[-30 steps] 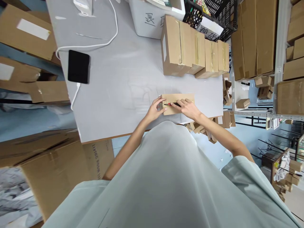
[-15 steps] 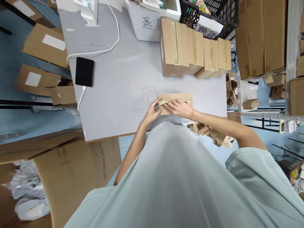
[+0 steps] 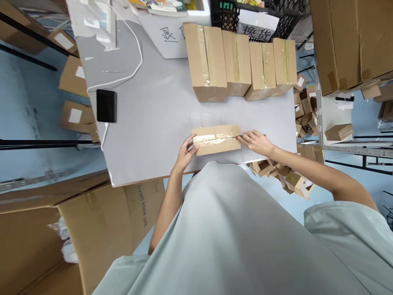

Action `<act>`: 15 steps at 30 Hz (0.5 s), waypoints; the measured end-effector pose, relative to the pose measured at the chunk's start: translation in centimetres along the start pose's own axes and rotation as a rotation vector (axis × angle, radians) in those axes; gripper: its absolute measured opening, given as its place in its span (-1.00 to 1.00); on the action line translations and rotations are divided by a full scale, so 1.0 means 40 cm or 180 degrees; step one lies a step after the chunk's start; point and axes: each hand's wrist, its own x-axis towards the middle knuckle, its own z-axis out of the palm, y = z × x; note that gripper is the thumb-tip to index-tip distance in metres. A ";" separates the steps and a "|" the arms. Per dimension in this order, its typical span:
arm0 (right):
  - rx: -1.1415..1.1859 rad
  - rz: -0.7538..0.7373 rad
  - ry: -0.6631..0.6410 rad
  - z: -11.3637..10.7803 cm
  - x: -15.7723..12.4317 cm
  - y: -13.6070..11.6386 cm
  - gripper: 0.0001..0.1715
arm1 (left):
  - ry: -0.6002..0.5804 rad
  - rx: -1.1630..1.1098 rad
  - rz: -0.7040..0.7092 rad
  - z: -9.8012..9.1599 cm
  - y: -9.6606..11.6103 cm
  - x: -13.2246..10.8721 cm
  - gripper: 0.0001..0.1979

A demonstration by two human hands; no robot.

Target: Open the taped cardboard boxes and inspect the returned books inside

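Observation:
A small cardboard box (image 3: 216, 146) lies near the table's front edge, with shiny clear tape along its top seam. My left hand (image 3: 185, 152) grips the box's left end, thumb at the near side and fingers at the far corner. Held between the fingers of my right hand (image 3: 254, 141) is a slim dark cutter (image 3: 238, 137) with a bit of red near its tip. Its tip is at the right end of the taped seam, where a dark line runs along the tape. Most of the cutter is hidden by the fingers.
Several taped cardboard boxes (image 3: 210, 93) stand in a row at the back right, before a white bin (image 3: 172, 45) and a black crate (image 3: 225, 14). A black device (image 3: 106, 105) with a white cable lies at left. A large open carton (image 3: 123, 217) stands below left.
My right hand has drawn the cutter rightward along the seam, from the box's left end to its right end. My left hand stays at the left end. The view has shifted slightly.

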 end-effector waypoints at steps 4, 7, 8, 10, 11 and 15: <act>0.0356 0.0234 0.0033 0.021 -0.117 0.093 -0.30 | 0.0127 0.0067 -0.0066 0.021 0.006 -0.007 -0.19; 0.0560 0.0342 0.0162 0.054 -0.139 0.110 -0.28 | 0.0195 0.0253 -0.0071 0.031 0.018 -0.015 -0.24; 0.0609 0.0384 0.0218 0.067 -0.138 0.110 -0.28 | 0.0272 0.0431 -0.0042 0.034 0.028 -0.016 -0.27; 0.0702 0.0478 0.0332 0.096 -0.133 0.105 -0.28 | 0.0466 0.0976 0.0142 0.045 0.060 -0.011 -0.33; 0.0742 0.0523 0.0386 0.111 -0.131 0.101 -0.28 | 0.0526 0.1269 0.0297 0.057 0.082 -0.004 -0.34; 0.0771 0.0665 0.0603 0.171 -0.126 0.084 -0.27 | -0.0028 0.1935 0.0904 0.164 0.180 0.063 -0.22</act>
